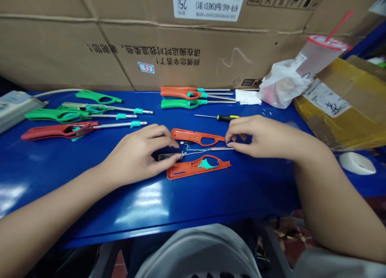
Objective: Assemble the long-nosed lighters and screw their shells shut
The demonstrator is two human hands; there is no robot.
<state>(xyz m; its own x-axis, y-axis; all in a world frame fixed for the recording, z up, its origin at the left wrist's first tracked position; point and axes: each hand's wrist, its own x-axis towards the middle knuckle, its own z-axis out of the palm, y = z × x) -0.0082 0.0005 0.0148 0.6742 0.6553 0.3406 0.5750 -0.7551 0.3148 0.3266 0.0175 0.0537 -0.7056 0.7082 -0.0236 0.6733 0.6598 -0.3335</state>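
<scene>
An opened utility lighter lies in parts between my hands. My left hand (147, 153) is at its left end, thumb and forefinger apart, with the thumb beside the clear fuel tank (169, 156). My right hand (253, 135) has thumb and forefinger drawn together at the narrow tip of the far orange casing half (193, 135); its thumb covers the end of the metal tube (220, 148). Thin wires and a small igniter (186, 142) lie between the tank and tube. Nearer me rests the other orange casing half (183, 170), holding a teal trigger (207, 164).
Several lighters lie at left, including a red one (60, 130); more, including a green one (181, 104), lie behind. A screwdriver (226, 117) is beyond my right hand. A cardboard box (135, 41) backs the blue table (193, 205). At right are a cup (321, 55) and mouse (357, 163).
</scene>
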